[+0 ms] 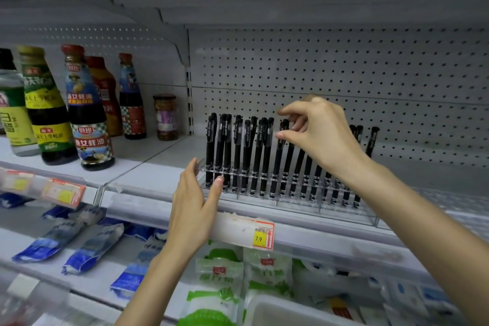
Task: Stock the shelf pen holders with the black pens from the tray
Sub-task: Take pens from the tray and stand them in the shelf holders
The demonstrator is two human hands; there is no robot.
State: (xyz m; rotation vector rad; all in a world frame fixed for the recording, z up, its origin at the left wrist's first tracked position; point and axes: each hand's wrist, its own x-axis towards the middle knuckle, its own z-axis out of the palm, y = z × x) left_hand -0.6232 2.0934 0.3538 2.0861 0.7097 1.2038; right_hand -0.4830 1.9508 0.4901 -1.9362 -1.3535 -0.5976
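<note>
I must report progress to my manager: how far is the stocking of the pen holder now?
Mostly done: the clear pen holder already carries black pens along nearly its whole length. In hand: the right hand pinches the top of one pen standing in a slot, while the left hand steadies the holder's left end. Left: unclear, since no spare pens show.

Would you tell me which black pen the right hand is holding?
The pen first right of the left group, its cap pinched by thumb and forefinger of the right hand.
</note>
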